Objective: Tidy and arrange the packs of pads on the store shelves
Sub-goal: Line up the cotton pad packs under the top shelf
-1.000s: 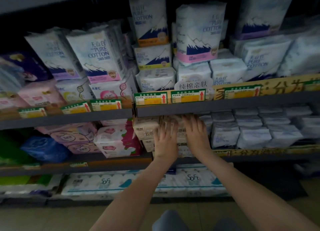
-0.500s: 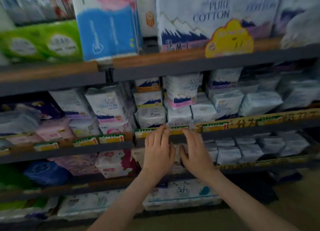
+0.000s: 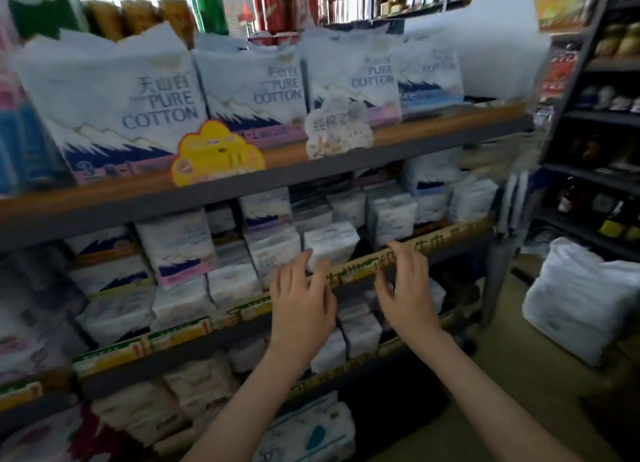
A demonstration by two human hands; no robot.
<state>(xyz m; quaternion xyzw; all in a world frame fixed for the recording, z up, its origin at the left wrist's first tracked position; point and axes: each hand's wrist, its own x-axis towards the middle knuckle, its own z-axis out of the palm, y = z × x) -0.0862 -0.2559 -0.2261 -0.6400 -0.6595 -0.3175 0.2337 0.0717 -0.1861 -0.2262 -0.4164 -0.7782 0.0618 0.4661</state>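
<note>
Trouble: left hand [image 3: 301, 302] and right hand [image 3: 407, 288], both spread and empty, hover just below the white pack [image 3: 332, 243]; a careless push may topple it.

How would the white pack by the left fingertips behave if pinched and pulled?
Probably soft and squashy: the white pack looks puffy and rounded. Likely light, being a small padded pack. It stands on end near the shelf edge, so a push may tip it.
</note>
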